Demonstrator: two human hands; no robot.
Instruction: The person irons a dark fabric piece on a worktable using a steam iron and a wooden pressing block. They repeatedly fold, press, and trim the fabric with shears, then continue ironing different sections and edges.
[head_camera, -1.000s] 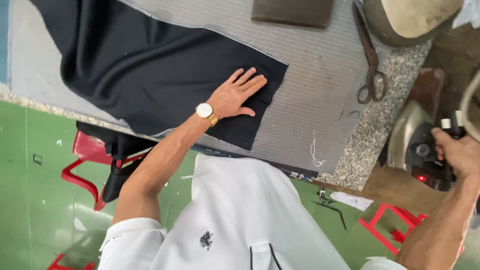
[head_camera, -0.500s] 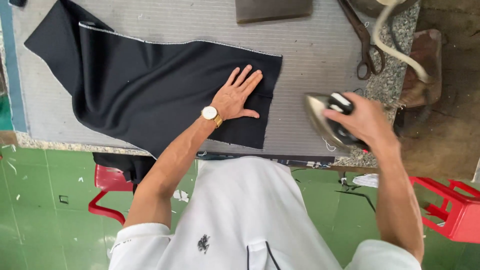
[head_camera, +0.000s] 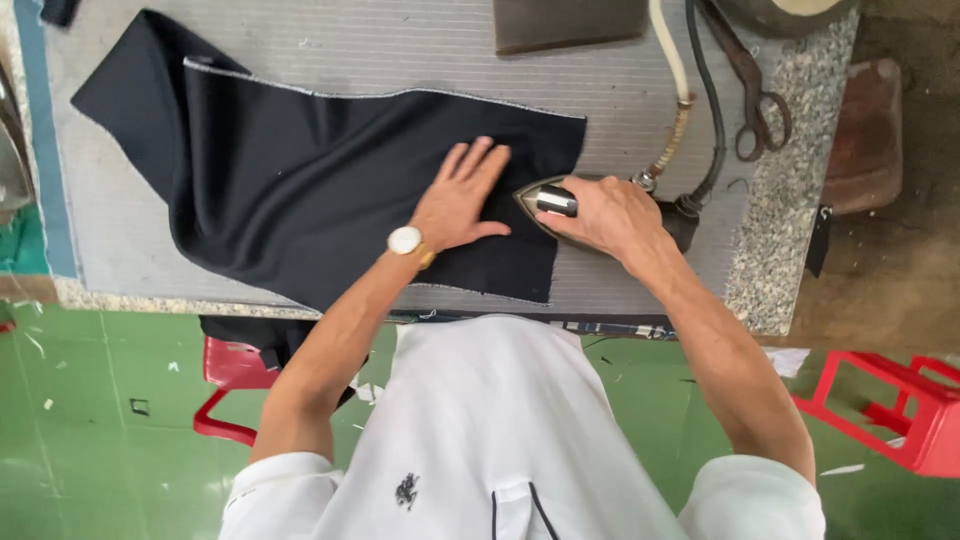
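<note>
A dark navy piece of cloth (head_camera: 290, 180) lies spread on the grey striped ironing pad (head_camera: 380, 45). My left hand (head_camera: 458, 198), with a gold wristwatch, presses flat on the cloth near its right end, fingers spread. My right hand (head_camera: 605, 215) grips the handle of a metal iron (head_camera: 540, 198), whose pointed tip rests on the cloth's right edge, just beside my left thumb. The iron's hose and black cord (head_camera: 690, 110) run up towards the back of the table.
Large scissors (head_camera: 752, 95) lie at the pad's right side on the speckled stone table edge (head_camera: 790, 200). A dark flat block (head_camera: 570, 22) sits at the back. Red plastic stools (head_camera: 905, 410) stand on the green floor, at right and at lower left.
My right hand has carried the iron from the right side of the table onto the cloth's right edge. My left hand stayed flat on the cloth.
</note>
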